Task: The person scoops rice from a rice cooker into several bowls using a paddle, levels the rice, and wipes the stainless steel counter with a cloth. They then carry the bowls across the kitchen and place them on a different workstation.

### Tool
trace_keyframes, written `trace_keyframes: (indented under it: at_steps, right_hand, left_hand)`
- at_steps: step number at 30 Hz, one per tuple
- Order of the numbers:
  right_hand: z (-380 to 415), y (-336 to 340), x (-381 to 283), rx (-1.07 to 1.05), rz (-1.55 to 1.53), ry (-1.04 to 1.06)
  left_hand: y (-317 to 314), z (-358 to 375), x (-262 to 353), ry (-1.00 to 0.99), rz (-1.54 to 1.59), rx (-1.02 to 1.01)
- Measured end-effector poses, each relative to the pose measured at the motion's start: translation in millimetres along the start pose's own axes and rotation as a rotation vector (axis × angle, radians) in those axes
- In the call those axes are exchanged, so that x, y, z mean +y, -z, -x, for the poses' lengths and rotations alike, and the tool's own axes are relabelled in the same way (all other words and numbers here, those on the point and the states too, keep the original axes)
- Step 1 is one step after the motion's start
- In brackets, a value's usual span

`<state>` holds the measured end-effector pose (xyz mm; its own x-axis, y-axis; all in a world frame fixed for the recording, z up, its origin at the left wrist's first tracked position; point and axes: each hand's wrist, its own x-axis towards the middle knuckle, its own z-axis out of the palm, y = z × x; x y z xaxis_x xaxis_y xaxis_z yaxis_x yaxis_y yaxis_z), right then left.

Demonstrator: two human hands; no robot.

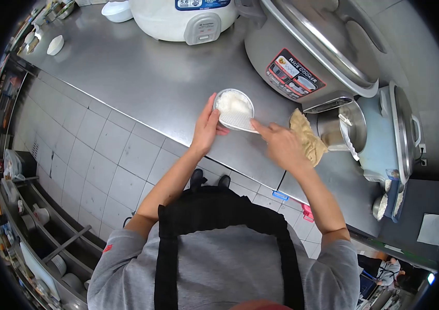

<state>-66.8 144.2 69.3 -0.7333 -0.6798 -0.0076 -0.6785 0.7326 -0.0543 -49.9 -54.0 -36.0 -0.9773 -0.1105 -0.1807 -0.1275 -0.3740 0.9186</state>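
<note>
My left hand (207, 128) is wrapped round the side of a small round bowl (252, 105) and holds it above the steel counter. White rice (231, 99) lies inside the bowl. In my right hand (283, 146) is a white rice paddle (238, 121) with a dimpled blade. Its blade lies flat across the near part of the bowl, against the rice, and my index finger stretches along it. The handle is mostly hidden by my fingers. Just right of this hand, a crumpled tan cloth (308, 138) lies on the counter.
A large grey rice cooker (266, 57) stands behind the bowl, a white cooker (162, 23) further left. To the right are a metal container (329, 130) with white utensils and a pale blue cooker (379, 134). A small rice-filled bowl (55, 45) sits far left on the counter (142, 77).
</note>
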Motion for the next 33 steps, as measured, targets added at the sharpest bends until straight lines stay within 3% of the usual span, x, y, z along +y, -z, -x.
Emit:
trace_keyframes:
  at_steps: [3, 6, 9, 12, 16, 18, 20, 23, 25, 27, 29, 31, 33]
  right_hand:
    - [-16, 27, 3, -0.011, -0.087, -0.095]
    - [-24, -33, 7, 0.179, -0.035, 0.04]
    - [-15, -1, 2, 0.145, -0.095, -0.108]
    - [28, 51, 25, 0.258, -0.034, -0.216]
    - [101, 101, 85, 0.354, 0.279, -0.668]
    - [119, 102, 129, 0.213, 0.473, -0.911]
    - [128, 91, 174, 0.111, 0.475, -0.978]
    - [126, 74, 188, 0.422, 0.49, -0.722]
    - [113, 73, 157, 0.51, 0.245, -0.551]
    - [108, 50, 125, 0.322, -0.153, -0.417]
    - [109, -9, 128, 0.191, -0.241, -0.245]
    - [111, -60, 128, 0.268, -0.062, -0.152]
    - [98, -108, 136, 0.306, -0.106, -0.29]
  left_hand:
    - [0, 2, -2, 0.0, -0.09, -0.02]
    - [0, 0, 1, 0.011, -0.091, 0.001]
    - [-1, -1, -2, 0.011, 0.007, 0.016]
    - [4, 0, 4, 0.0, 0.115, 0.054]
    - [42, 1, 45, -0.094, 0.024, 0.157]
    - [68, -6, 62, -0.144, -0.016, 0.248]
    - [95, -17, 72, -0.175, -0.039, 0.35]
    - [125, -31, 77, -0.179, -0.057, 0.408]
    - [135, -38, 78, -0.163, -0.031, 0.421]
    - [147, -46, 76, -0.102, -0.021, 0.389]
    - [150, -52, 69, -0.089, -0.007, 0.403]
    - [150, -56, 63, -0.128, 0.004, 0.466]
    - [153, -49, 58, -0.188, -0.077, 0.523]
